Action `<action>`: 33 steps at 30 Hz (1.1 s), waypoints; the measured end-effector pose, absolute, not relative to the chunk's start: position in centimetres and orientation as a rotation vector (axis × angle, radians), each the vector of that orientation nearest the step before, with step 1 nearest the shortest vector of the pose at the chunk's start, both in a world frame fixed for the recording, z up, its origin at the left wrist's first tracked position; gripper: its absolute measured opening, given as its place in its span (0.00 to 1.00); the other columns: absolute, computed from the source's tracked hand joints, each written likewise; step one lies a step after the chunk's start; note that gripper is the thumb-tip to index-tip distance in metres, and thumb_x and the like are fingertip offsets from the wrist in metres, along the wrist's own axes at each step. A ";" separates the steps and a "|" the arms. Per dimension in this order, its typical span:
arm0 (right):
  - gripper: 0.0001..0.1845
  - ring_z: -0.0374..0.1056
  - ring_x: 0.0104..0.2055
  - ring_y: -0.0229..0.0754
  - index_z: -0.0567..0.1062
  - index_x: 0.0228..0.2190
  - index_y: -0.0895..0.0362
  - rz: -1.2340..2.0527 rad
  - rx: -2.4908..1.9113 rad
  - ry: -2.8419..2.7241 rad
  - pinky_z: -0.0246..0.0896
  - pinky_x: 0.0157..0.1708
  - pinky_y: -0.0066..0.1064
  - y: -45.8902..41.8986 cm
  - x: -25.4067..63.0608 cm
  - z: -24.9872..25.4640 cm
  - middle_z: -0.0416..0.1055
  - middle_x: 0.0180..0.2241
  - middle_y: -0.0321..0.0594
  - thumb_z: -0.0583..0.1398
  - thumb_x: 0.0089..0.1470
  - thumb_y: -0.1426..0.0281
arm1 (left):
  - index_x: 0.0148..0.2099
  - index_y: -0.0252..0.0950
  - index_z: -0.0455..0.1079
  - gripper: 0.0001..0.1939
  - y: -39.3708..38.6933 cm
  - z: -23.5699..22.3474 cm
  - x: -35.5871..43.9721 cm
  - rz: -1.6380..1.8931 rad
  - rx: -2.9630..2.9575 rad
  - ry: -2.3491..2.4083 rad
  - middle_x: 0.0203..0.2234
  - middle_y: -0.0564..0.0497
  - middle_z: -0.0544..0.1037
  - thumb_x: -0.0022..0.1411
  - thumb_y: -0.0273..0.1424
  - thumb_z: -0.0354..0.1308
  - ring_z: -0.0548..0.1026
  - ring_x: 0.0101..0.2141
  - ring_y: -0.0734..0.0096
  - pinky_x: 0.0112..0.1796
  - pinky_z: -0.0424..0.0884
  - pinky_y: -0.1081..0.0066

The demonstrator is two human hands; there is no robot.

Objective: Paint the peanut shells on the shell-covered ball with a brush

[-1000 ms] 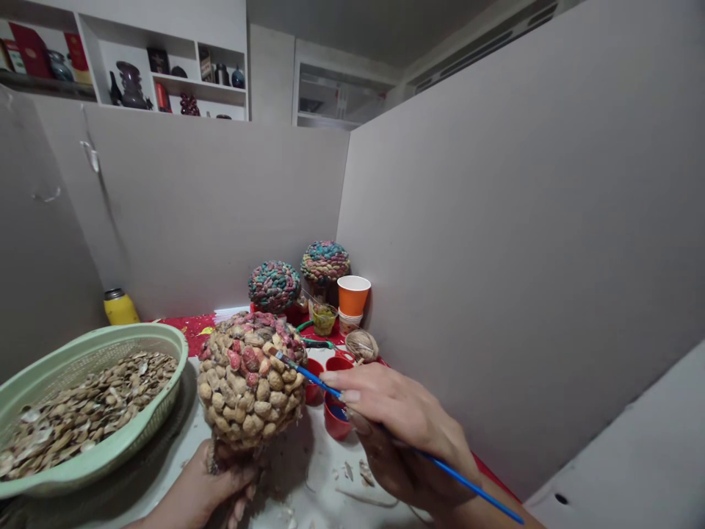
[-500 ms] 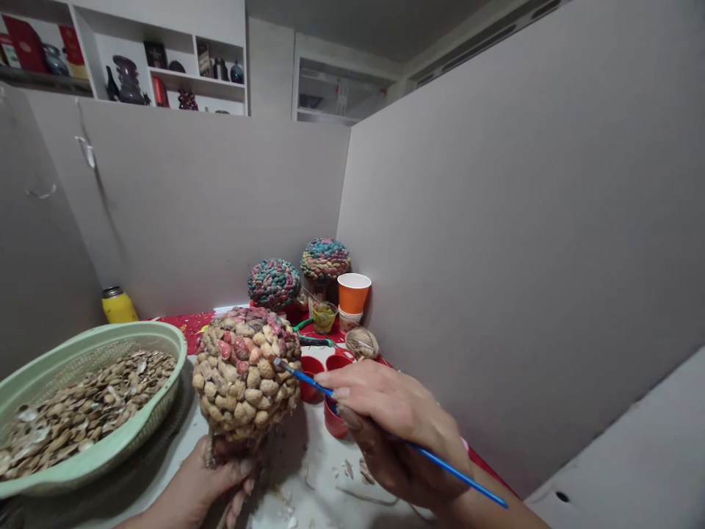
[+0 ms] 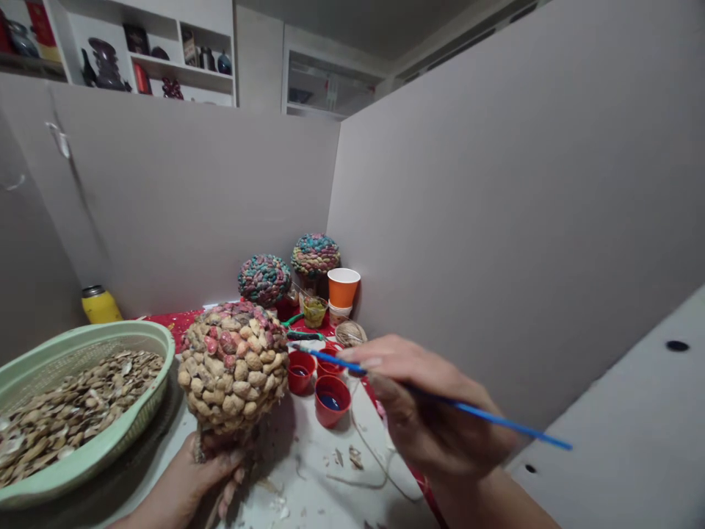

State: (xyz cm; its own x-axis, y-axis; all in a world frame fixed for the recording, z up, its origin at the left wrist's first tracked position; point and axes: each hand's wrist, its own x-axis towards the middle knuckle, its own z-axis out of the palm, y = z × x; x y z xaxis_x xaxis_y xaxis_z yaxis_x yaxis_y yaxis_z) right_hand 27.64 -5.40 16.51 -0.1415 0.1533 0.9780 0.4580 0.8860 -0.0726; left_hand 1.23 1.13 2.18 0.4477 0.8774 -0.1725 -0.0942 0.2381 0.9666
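My left hand (image 3: 212, 470) grips the stem under a ball covered in peanut shells (image 3: 236, 375). Patches of red and pink paint show on the upper part of the ball; the lower shells are bare tan. Between the fingers of my right hand (image 3: 435, 404) is a thin blue paintbrush (image 3: 485, 415), its tip near the ball's right side, over the red cups. A red cup with dark blue liquid (image 3: 332, 402) stands below the brush. Two more red cups, one on the left (image 3: 300, 371) and one behind (image 3: 329, 360), stand close by.
On the left sits a green basket (image 3: 159, 367) of shells. Two painted shell balls (image 3: 264, 279) (image 3: 316, 255), an orange paper cup (image 3: 343, 288) and a twine ball (image 3: 351, 334) are at the back. A yellow bottle (image 3: 100, 305) stands by the grey partition (image 3: 220, 176). Shell scraps litter the table.
My right hand has drawn the brush to the right, off the ball's surface, uncovering the red cups. The view has shifted slightly; my left hand keeps its hold on the stem.
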 end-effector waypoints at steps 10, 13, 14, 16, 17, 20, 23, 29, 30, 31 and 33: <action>0.12 0.67 0.25 0.35 0.74 0.30 0.56 -0.061 -1.257 -1.553 0.63 0.26 0.26 -3.0 33.1 13.5 0.75 0.28 0.36 0.58 0.64 0.65 | 0.27 0.32 0.75 0.22 2.0 1.9 1.2 0.736 1.206 0.826 0.18 0.54 0.74 0.51 0.47 0.74 0.68 0.16 0.79 0.18 0.66 0.78; 0.15 0.68 0.25 0.36 0.72 0.29 0.56 0.024 -1.324 -1.585 0.63 0.26 0.26 -0.9 34.1 11.2 0.73 0.25 0.35 0.55 0.65 0.62 | 0.26 0.32 0.74 0.24 2.0 1.5 1.2 0.712 1.251 0.814 0.17 0.55 0.73 0.52 0.50 0.72 0.67 0.15 0.79 0.18 0.65 0.78; 0.14 0.68 0.25 0.36 0.72 0.30 0.56 0.031 -1.340 -1.588 0.64 0.27 0.26 -0.3 34.3 10.6 0.72 0.25 0.35 0.55 0.65 0.63 | 0.26 0.33 0.74 0.24 2.1 1.4 1.2 0.705 1.267 0.821 0.17 0.55 0.73 0.53 0.50 0.71 0.67 0.15 0.79 0.19 0.65 0.78; 0.13 0.69 0.27 0.37 0.71 0.31 0.55 0.029 -1.374 -1.597 0.64 0.29 0.27 0.5 34.5 9.4 0.73 0.26 0.36 0.54 0.65 0.64 | 0.26 0.33 0.74 0.24 2.2 1.0 1.1 0.702 1.293 0.847 0.16 0.55 0.73 0.54 0.50 0.70 0.67 0.16 0.78 0.19 0.65 0.77; 0.12 0.69 0.27 0.38 0.71 0.31 0.55 0.025 -1.393 -1.607 0.64 0.30 0.28 0.7 34.6 9.0 0.73 0.26 0.36 0.54 0.65 0.64 | 0.26 0.33 0.73 0.24 2.3 0.8 1.0 0.700 1.301 0.860 0.16 0.55 0.73 0.54 0.50 0.70 0.67 0.16 0.78 0.19 0.64 0.77; 0.10 0.70 0.28 0.40 0.72 0.31 0.54 0.015 -1.458 -1.664 0.65 0.32 0.31 0.9 34.7 8.3 0.75 0.28 0.39 0.55 0.64 0.66 | 0.26 0.34 0.72 0.23 2.5 0.3 0.9 0.701 1.324 0.876 0.15 0.55 0.73 0.55 0.50 0.70 0.67 0.15 0.77 0.19 0.63 0.77; 0.10 0.72 0.30 0.43 0.74 0.33 0.54 0.017 -1.514 -1.741 0.67 0.36 0.33 0.8 34.8 7.8 0.78 0.30 0.41 0.55 0.64 0.68 | 0.27 0.34 0.72 0.23 2.6 0.2 1.1 0.690 1.328 0.871 0.16 0.55 0.74 0.55 0.50 0.69 0.68 0.15 0.77 0.19 0.65 0.76; 0.09 0.76 0.41 0.48 0.77 0.34 0.55 0.030 -1.568 -1.851 0.68 0.45 0.38 1.0 35.0 6.4 0.81 0.39 0.46 0.56 0.62 0.72 | 0.24 0.33 0.73 0.26 1.9 1.6 2.1 0.676 1.227 0.866 0.16 0.54 0.73 0.47 0.52 0.73 0.67 0.13 0.78 0.17 0.65 0.76; 0.09 0.76 0.41 0.49 0.78 0.34 0.55 0.032 -1.571 -1.861 0.69 0.44 0.39 1.0 35.0 6.2 0.81 0.39 0.46 0.57 0.62 0.72 | 0.24 0.33 0.73 0.27 1.7 1.8 2.3 0.672 1.213 0.864 0.17 0.54 0.73 0.46 0.52 0.74 0.67 0.14 0.78 0.17 0.65 0.76; 0.09 0.77 0.40 0.49 0.78 0.34 0.55 0.035 -1.571 -1.870 0.69 0.43 0.39 1.1 35.0 6.0 0.81 0.38 0.46 0.57 0.61 0.72 | 0.24 0.32 0.73 0.27 1.6 2.0 2.4 0.673 1.206 0.864 0.17 0.54 0.73 0.45 0.53 0.74 0.67 0.13 0.79 0.17 0.65 0.77; 0.09 0.77 0.39 0.48 0.79 0.35 0.55 0.044 -1.561 -1.880 0.70 0.41 0.38 1.2 34.9 5.7 0.82 0.37 0.45 0.57 0.61 0.71 | 0.24 0.32 0.73 0.28 1.5 2.2 2.5 0.675 1.210 0.873 0.16 0.54 0.73 0.46 0.53 0.74 0.67 0.13 0.80 0.17 0.63 0.78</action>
